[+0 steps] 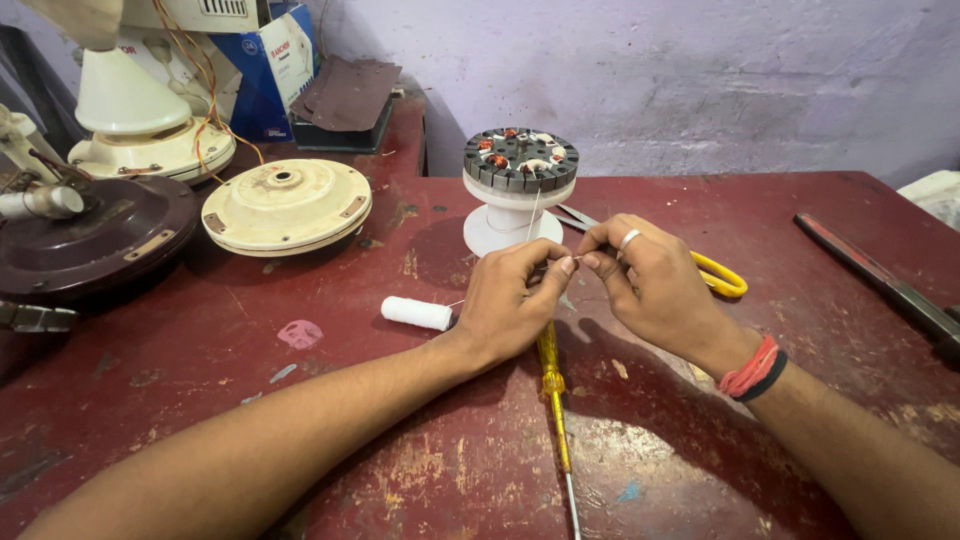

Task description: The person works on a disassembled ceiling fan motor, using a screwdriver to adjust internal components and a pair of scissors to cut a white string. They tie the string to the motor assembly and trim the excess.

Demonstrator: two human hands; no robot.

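Note:
A round fan stator [520,158] with dark laminations and copper windings sits on a white spool stand [512,215] at the middle of the red table [700,420]. A thin white thread [533,215] runs down from it to my fingers. My left hand [512,300] and my right hand [645,280] meet fingertip to fingertip just in front of the stand, both pinching the thread. A ring is on my right hand, and red and black bands are on that wrist. A white thread spool [417,313] lies just left of my left hand.
A yellow screwdriver [553,390] lies under my wrists, pointing toward me. Yellow-handled scissors [715,272] lie behind my right hand. A cream fan cover [286,205], a dark fan body [95,240] and a white fan motor [140,125] stand at left. A long dark tool [880,280] lies at right.

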